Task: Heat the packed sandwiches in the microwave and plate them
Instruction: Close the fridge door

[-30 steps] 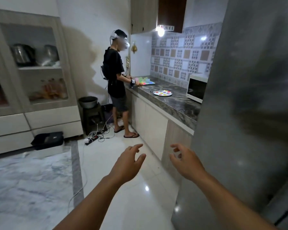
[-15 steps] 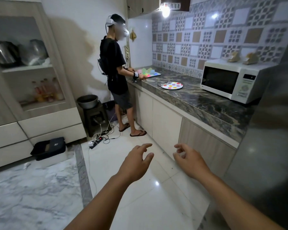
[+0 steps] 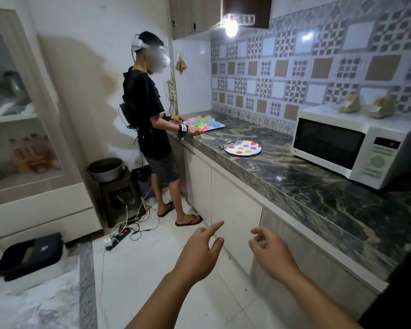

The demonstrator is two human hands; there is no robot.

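A white microwave (image 3: pixel 347 144) with its door closed stands on the dark marble counter (image 3: pixel 318 193) at the right. Two wrapped sandwiches (image 3: pixel 365 106) lie on top of it. A polka-dot plate (image 3: pixel 243 148) with metal tongs (image 3: pixel 229 144) on its rim sits on the counter left of the microwave. My left hand (image 3: pixel 199 249) and my right hand (image 3: pixel 269 251) hover in front of the lower cabinets, both holding nothing, with fingers loosely apart.
Another person (image 3: pixel 152 119) in black stands at the counter's far end by a tray of coloured cups (image 3: pixel 205 122). A power strip with cables (image 3: pixel 119 236), a black bag (image 3: pixel 31 255) and a stool with a pot (image 3: pixel 107 172) are on the floor at left. A white cupboard (image 3: pixel 33 186) lines the left wall.
The view has swung right and moved closer to the counter; the grey fridge side has left the frame and the whole microwave now shows. Both hands stay raised and empty.
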